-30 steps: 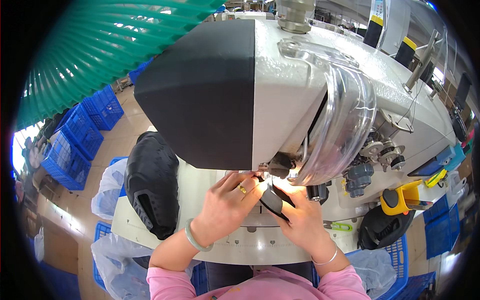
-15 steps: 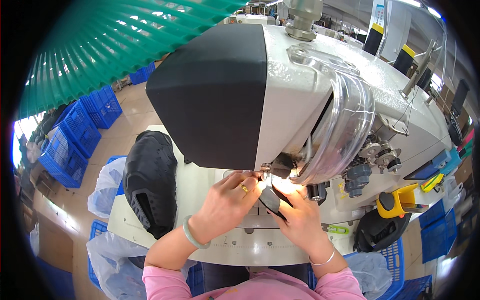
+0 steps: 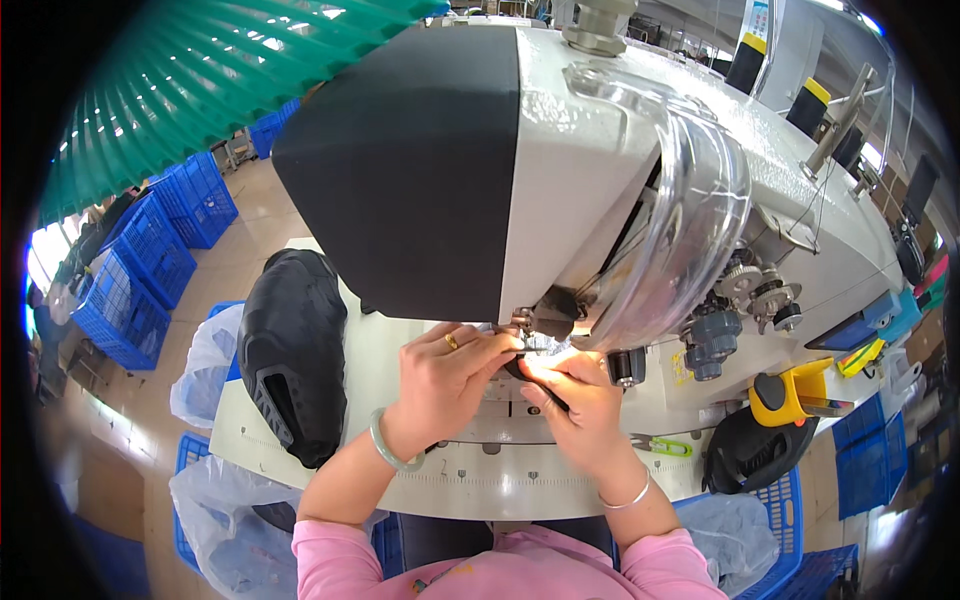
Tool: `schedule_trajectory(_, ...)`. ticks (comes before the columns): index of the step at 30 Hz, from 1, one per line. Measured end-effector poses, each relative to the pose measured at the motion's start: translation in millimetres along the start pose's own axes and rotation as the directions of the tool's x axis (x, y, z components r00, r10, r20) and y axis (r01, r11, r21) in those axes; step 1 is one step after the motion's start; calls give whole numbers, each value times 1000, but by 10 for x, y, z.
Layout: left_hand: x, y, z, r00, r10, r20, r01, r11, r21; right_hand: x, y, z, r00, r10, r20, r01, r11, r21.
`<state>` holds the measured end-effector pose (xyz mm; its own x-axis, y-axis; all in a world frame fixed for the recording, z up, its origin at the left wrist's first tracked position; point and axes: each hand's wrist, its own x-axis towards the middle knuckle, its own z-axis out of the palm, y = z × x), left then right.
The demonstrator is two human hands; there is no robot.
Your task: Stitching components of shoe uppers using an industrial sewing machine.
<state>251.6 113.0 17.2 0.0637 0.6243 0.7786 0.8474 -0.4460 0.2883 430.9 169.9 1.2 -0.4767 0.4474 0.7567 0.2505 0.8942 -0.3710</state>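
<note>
The right hand (image 3: 582,405) pinches a black strip (image 3: 516,369) just under the sewing machine (image 3: 400,180), and the left hand (image 3: 438,380) has its fingers close together there too, but I cannot tell if they grip it. On the tabletop (image 3: 500,492), a puffy black shoe upper (image 3: 292,350) sits left of the machine, and green snips (image 3: 665,446) lie on its near side.

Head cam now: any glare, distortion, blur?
Head view: bright light partly washes out the fingertips of the right hand, by the black piece; fisheye bends the front edge of the table; the clear guard carries reflections; corners fade to black; far left looks soft.
</note>
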Motion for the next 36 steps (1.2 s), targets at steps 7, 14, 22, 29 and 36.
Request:
schedule_trajectory(7, 93, 47, -77, 976, 220, -11, -214, 959, 184, -38, 83, -88, 992, -35, 120, 32, 999, 25)
schedule_trajectory(14, 7, 82, -166, 960, 242, 142, -266, 947, 180, -62, 61, -224, 969, -33, 246, 66, 989, -129)
schedule_trajectory(22, -45, 125, -132, 970, 205, 133, -231, 947, 224, -61, 98, -279, 938, 40, 345, 31, 980, -197)
schedule_trajectory(29, -34, 172, -120, 978, 155, 138, -184, 957, 224, -60, 141, -218, 953, -25, 302, 94, 972, -217)
schedule_trajectory(36, -66, 134, -70, 960, 267, 80, -279, 922, 267, -164, 251, -112, 967, -203, 154, 223, 967, -125)
